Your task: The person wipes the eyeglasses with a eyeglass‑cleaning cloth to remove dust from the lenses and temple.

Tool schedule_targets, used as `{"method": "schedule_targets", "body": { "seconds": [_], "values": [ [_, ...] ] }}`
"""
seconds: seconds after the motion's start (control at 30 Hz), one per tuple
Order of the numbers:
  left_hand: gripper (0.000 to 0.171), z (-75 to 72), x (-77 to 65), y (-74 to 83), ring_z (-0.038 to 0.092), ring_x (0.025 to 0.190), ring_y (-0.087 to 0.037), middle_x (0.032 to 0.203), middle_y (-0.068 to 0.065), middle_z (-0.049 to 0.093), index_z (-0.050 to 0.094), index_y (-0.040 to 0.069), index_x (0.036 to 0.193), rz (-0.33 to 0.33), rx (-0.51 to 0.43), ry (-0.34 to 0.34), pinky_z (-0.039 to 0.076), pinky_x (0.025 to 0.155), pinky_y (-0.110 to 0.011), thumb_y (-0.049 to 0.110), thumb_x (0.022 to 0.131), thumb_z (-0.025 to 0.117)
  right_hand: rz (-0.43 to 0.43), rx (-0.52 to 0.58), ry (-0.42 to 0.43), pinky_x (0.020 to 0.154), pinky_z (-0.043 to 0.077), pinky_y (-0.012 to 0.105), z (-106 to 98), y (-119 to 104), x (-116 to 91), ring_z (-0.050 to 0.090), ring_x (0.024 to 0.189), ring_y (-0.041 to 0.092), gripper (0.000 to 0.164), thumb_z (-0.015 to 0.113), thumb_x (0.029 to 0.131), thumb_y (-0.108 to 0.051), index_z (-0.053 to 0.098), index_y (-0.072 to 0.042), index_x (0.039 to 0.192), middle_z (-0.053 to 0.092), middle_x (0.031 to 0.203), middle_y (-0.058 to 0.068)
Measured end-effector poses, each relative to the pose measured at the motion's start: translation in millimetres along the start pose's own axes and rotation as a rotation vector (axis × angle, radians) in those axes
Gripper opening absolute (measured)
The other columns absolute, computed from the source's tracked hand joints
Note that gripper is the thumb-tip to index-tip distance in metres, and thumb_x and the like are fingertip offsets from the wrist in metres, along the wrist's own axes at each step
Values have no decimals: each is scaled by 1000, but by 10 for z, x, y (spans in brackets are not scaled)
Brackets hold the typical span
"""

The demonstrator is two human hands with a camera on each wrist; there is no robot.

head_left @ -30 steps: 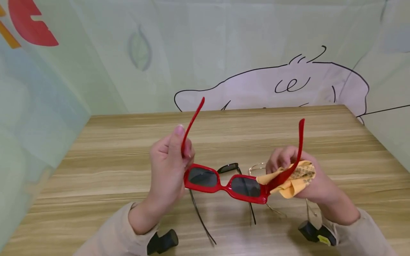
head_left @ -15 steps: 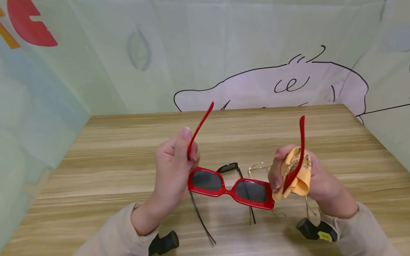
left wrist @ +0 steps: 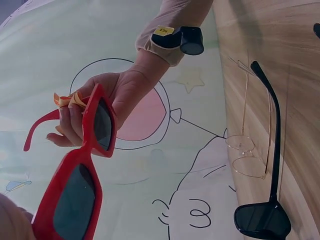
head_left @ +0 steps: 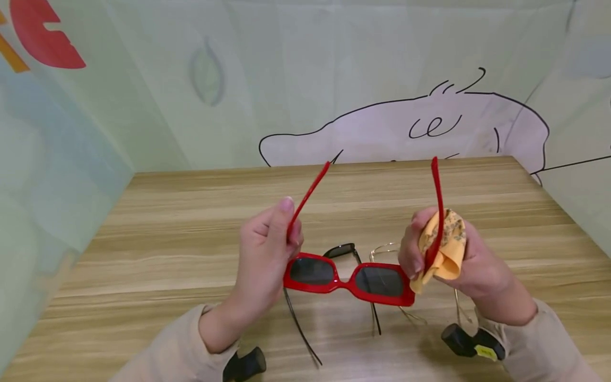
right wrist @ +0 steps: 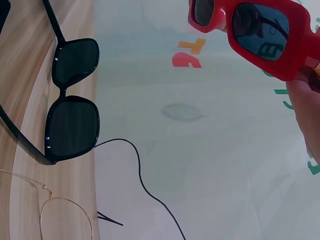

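Note:
Red-framed sunglasses [head_left: 343, 283] with dark lenses are held up over the table, both temples unfolded and pointing away. My left hand [head_left: 264, 252] pinches the left temple between thumb and fingers close to the hinge. With my right hand [head_left: 470, 260] I hold an orange patterned cloth [head_left: 453, 260] wrapped around the right temple near its hinge. The left wrist view shows the right hand [left wrist: 107, 95] and the cloth [left wrist: 70, 100] at the far end of the frame [left wrist: 75, 185]. In the right wrist view, one lens [right wrist: 260, 30] appears at the top right.
Black sunglasses [head_left: 340, 250] lie on the wooden table [head_left: 191, 223] behind and below the red pair, partly hidden by it. Thin gold-rimmed glasses [head_left: 384, 248] lie right of them. A printed backdrop [head_left: 286, 69] stands behind the table.
The red sunglasses and my left hand have shifted right. The cloth has gone from lying loosely beside the right temple to being folded around it, and my right fingers have closed in.

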State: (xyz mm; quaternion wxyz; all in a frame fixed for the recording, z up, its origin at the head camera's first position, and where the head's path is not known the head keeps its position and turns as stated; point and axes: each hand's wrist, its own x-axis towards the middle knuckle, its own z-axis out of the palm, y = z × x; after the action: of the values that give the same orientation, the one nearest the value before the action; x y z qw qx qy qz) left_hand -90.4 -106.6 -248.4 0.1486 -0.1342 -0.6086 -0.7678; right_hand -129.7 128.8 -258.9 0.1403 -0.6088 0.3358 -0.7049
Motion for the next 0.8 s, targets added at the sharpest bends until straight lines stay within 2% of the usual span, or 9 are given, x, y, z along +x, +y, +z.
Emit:
{"method": "schedule_targets", "body": {
  "seconds": [0.13, 0.27, 0.4, 0.57, 0.8],
  "values": [
    [42, 0, -4, 36, 31, 46, -14, 53, -2, 38, 45, 2, 60, 39, 1, 6, 24, 43, -23, 19, 98, 48, 5, -9, 16, 69, 42, 33, -13, -11, -32, 47, 84, 27, 45, 47, 90, 6, 34, 7, 133, 52, 98, 17],
    [42, 1, 5, 65, 32, 47, -15, 53, -3, 39, 46, 1, 60, 76, 28, -16, 27, 45, -23, 18, 98, 48, 0, -7, 23, 77, 44, 33, -11, -24, -44, 52, 95, 26, 45, 47, 91, 8, 34, 9, 133, 55, 106, 17],
    [42, -1, 10, 42, 34, 48, -15, 53, -3, 41, 47, -3, 60, 48, 70, -33, 30, 46, -23, 15, 98, 48, -18, -16, 10, 76, 42, 32, -8, -40, -23, 52, 95, 25, 44, 46, 91, 8, 33, 10, 133, 55, 107, 17],
    [43, -8, 7, -9, 34, 48, -14, 52, -3, 39, 46, -4, 58, 0, 92, -34, 28, 46, -22, 14, 98, 48, -8, -16, 27, 78, 42, 31, 1, -63, -29, 51, 97, 25, 41, 44, 92, 9, 34, 10, 132, 55, 106, 18],
    [44, -19, 3, -29, 34, 49, -15, 51, -3, 38, 47, 1, 57, 26, 130, -62, 28, 46, -23, 16, 98, 49, 47, -8, 70, 85, 42, 32, -32, -97, -76, 53, 101, 24, 42, 44, 91, 11, 36, 8, 133, 56, 108, 17]
  ]
}}
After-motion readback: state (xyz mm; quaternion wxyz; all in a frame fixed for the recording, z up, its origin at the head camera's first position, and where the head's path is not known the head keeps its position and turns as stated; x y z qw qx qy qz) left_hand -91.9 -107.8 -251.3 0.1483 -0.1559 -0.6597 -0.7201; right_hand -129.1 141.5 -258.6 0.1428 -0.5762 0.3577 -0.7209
